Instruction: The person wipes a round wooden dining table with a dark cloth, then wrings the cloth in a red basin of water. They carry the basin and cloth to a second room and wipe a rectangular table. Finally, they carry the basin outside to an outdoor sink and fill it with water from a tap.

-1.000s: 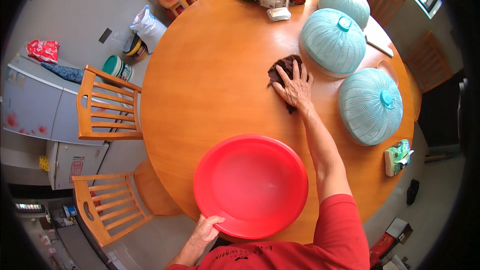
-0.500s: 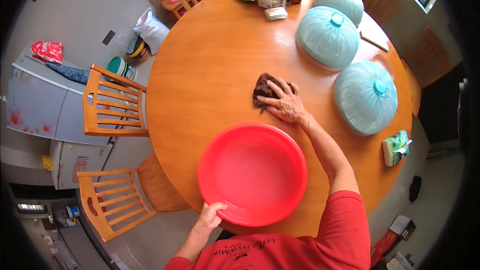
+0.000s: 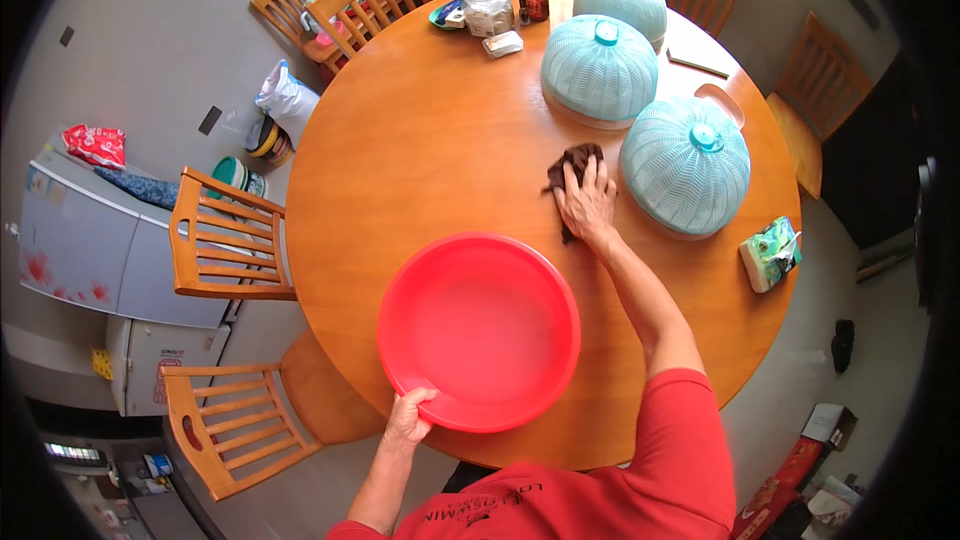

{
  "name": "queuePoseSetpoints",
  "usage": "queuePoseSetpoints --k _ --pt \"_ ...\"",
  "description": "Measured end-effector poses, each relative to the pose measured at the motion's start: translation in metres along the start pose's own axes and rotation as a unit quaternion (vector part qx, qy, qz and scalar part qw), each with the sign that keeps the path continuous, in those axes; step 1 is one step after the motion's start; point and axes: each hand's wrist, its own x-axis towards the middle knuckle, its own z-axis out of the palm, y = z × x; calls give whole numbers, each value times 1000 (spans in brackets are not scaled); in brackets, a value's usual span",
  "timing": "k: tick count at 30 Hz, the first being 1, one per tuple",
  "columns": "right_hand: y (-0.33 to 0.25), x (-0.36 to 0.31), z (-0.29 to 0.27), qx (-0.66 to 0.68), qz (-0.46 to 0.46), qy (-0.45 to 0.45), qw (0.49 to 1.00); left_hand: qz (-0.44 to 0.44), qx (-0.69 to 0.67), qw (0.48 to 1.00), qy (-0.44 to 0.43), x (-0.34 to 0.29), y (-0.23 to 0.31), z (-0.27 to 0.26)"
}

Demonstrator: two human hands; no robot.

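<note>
Table (image 3: 420, 160): round, shiny wood!
Left hand (image 3: 408, 418): clamped on red basin (image 3: 480, 330), near edge.
Right hand (image 3: 588, 202): spread over brown cloth (image 3: 577, 156), mid-table.
Chairs (image 3: 232, 232): left, far edges.

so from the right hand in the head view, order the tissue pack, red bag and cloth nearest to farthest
1. Cloth: under the right hand.
2. Tissue pack: on the table, toward its right edge.
3. Red bag: far left, beyond the table.
</note>
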Motion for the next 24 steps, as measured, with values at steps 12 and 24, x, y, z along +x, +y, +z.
queuePoseSetpoints --k 12,24 --pt "3 -74 -35 11 -32 20 999 -5 2 1000 -7 2 -3 -5" --pt "-47 -239 -78 1 -25 21 999 -60 30 996 -60 20 6 -17"
